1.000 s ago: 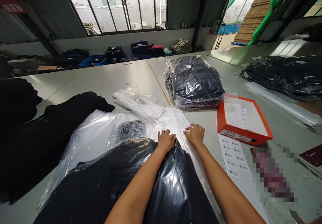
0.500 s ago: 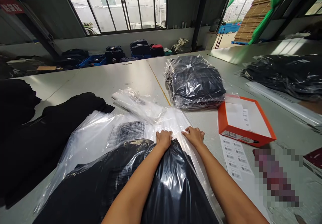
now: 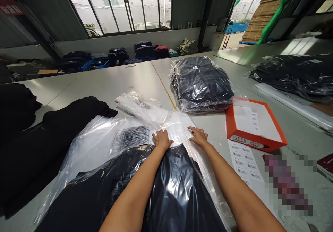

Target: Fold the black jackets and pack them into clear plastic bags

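Note:
In front of me lies a black garment [image 3: 179,187] inside a clear plastic bag, on top of a stack of flat clear bags [image 3: 91,134] with a printed text block. My left hand [image 3: 162,140] presses down at the garment's top edge, fingers spread on the plastic. To its right, my right hand [image 3: 199,135] rests at the edge of the bags with thumb and forefinger apart. Neither hand grips anything visible. A crumpled clear bag [image 3: 143,107] lies just beyond my hands.
Bagged dark garments [image 3: 203,82] are stacked ahead. An orange box [image 3: 256,122] stands at the right beside barcode label sheets [image 3: 243,159]. Black clothes [image 3: 52,138] are heaped at the left. More bagged garments [image 3: 293,74] lie far right on the table.
My left hand has shifted slightly left and spread its fingers, coming away from the garment's top edge. My right hand has moved slightly forward and its fingers have opened.

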